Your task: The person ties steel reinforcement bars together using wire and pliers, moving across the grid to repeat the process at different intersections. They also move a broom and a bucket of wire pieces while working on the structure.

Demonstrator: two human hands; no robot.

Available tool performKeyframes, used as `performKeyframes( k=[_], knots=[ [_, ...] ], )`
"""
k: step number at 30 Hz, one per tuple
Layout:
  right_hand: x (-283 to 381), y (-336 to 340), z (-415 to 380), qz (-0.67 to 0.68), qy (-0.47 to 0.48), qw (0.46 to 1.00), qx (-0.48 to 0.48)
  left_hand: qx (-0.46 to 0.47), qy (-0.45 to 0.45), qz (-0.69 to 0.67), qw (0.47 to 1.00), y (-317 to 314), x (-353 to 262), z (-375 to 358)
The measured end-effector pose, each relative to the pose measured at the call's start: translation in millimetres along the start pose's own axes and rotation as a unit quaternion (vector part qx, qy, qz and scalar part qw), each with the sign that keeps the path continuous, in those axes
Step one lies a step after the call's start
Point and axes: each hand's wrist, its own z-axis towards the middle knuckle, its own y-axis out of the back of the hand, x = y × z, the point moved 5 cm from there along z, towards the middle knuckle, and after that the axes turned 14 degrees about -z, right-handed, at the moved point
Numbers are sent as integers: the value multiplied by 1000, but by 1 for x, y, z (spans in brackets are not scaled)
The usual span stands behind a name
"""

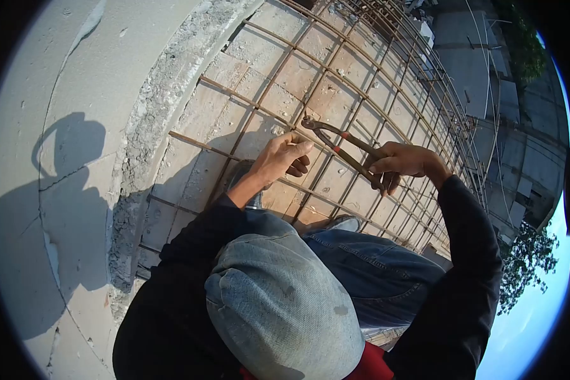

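Note:
My right hand (406, 163) is wrapped round the handles of a pair of end-cutting pincers (342, 135), which show red bands. The two handles stand somewhat apart. The pincers' head lies over a crossing of the rebar grid (278, 118), with a short wire end poking up beside it. Just below and left of that head, my left hand (280, 158) is closed, thumb and forefinger together and the other fingers curled under. I cannot tell what, if anything, those fingertips pinch. Both hands are low over the bars.
Rusty bars run over dusty formwork boards (225, 73), with denser rebar (434, 66) at the upper right. A rough concrete edge (149, 107) and a plastered wall (19, 69) border the left. My bent knee in jeans (285, 297) fills the lower middle; a shoe (345, 223) rests among bars.

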Motion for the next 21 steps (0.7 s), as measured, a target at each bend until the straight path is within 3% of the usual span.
performKeyframes(
  k=[2,6,7,9,10,11,12,14,15,17,19,21],
  knots=[
    [-14,-25,-2,6,43,998,-43,40,95,-128,986,-16,35,0],
    [-22,-63,17,-63,64,988,-127,-26,28,-295,955,-47,47,31],
    [-18,-70,22,-132,113,972,-160,-21,34,-284,958,-46,49,42],
    [-28,-91,40,43,153,966,-205,-102,-44,-292,950,-33,52,52],
    [-29,-96,42,5,142,950,-277,-154,-88,-264,948,-33,39,46],
    [-31,-105,45,-26,126,930,-344,-110,-127,-240,956,-32,22,44],
    [-39,-116,48,59,129,909,-391,-113,-190,-189,957,-29,7,40],
    [-41,-115,40,146,160,897,-386,-149,-253,-32,955,-23,-27,27],
    [-43,-116,38,214,190,883,-371,-108,-266,50,957,-18,-40,25],
    [-64,-105,53,266,242,846,-393,-51,-279,45,958,-11,-53,26],
    [-82,-101,65,286,223,824,-436,24,-163,-32,986,-18,-59,23],
    [-73,-114,79,222,239,859,-394,56,-91,-85,991,-40,-53,23]
  ],
)
